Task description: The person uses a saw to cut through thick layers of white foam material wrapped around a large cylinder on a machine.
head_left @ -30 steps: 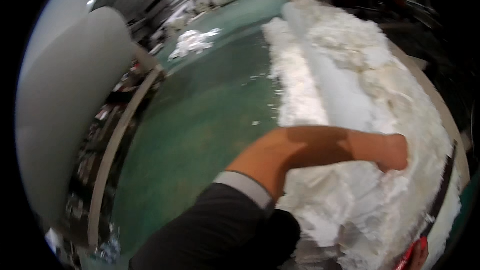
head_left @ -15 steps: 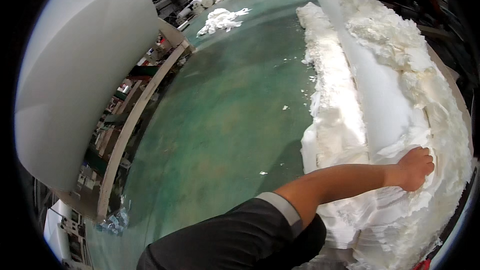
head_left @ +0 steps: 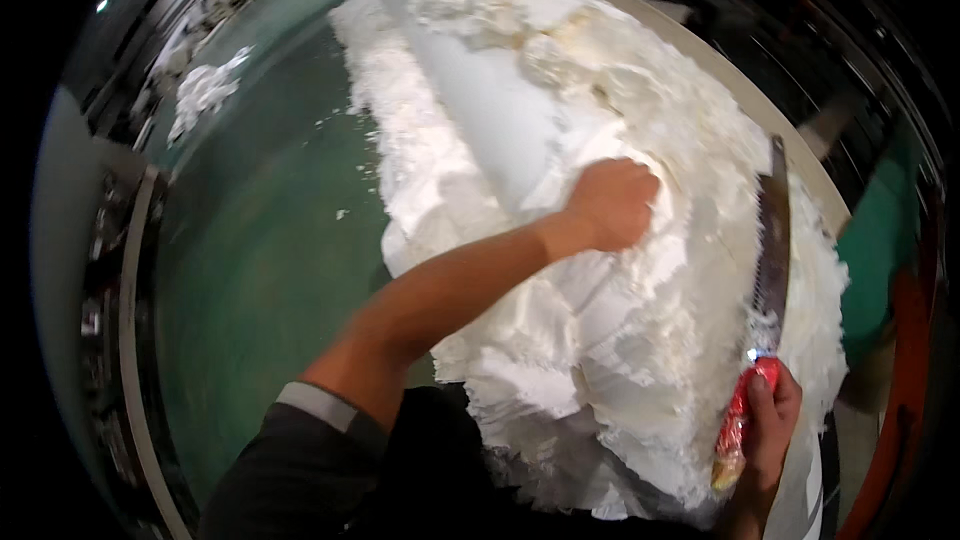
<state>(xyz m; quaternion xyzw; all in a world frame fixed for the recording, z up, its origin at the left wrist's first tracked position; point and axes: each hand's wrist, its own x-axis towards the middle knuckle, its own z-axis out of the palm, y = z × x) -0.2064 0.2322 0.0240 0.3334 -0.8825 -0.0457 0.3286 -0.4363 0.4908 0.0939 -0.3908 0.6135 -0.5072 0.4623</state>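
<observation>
A big heap of torn white fibrous sheeting (head_left: 670, 350), rough and fluffy along its edges, lies in front of me in thick layers. My left hand (head_left: 612, 205) reaches across it, closed in a fist on a fold of the material; its fingertips are hidden. At the heap's right side, my right hand (head_left: 775, 415) grips a handsaw (head_left: 773, 240) by its red, plastic-wrapped handle. The long toothed blade points away from me and lies against the ragged material, teeth to the left. A smooth white strip (head_left: 485, 105) runs along the heap's far left.
Green floor (head_left: 270, 270) stretches along the left, with white scraps (head_left: 205, 92) farther off. A long pale beam (head_left: 130, 310) edges the equipment at far left. A green panel (head_left: 880, 240) and an orange-red bar (head_left: 900, 410) stand at right.
My view has swung right, so the heap sits more centrally. My right hand and the saw have come into view. The left fist remains on the white sheeting.
</observation>
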